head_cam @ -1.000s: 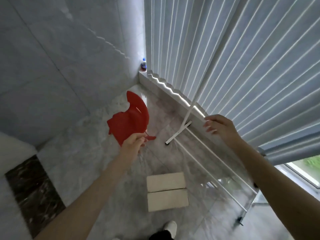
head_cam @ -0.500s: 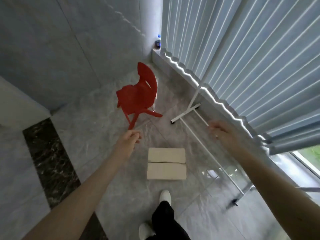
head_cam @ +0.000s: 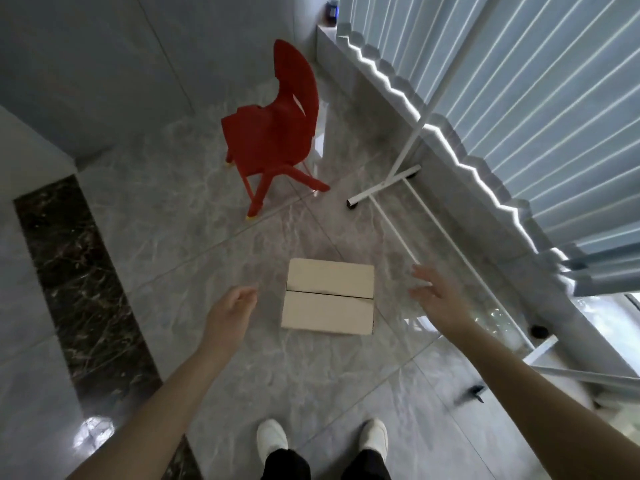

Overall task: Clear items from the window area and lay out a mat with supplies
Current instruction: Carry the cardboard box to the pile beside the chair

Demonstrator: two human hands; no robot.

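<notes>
A closed cardboard box [head_cam: 329, 301] lies on the grey marble floor just ahead of my feet. My left hand [head_cam: 231, 311] hovers to the left of the box, fingers loosely curled, holding nothing. My right hand [head_cam: 438, 297] hovers to the right of it with fingers spread. Neither hand touches the box. A red plastic chair [head_cam: 273, 133] stands farther off near the wall. A white metal rack [head_cam: 408, 188] stands along the window, under the grey vertical blinds [head_cam: 519, 98].
A bottle [head_cam: 331, 10] stands on the window ledge [head_cam: 363, 81] in the far corner. A dark marble strip [head_cam: 79, 271] runs along the floor at left. My white shoes [head_cam: 272, 439] are below the box. The rack's foot [head_cam: 540, 355] lies at right.
My view has tilted down toward the floor. Both hands have dropped from up near the chair and the rack to either side of the box, and my right hand has spread open.
</notes>
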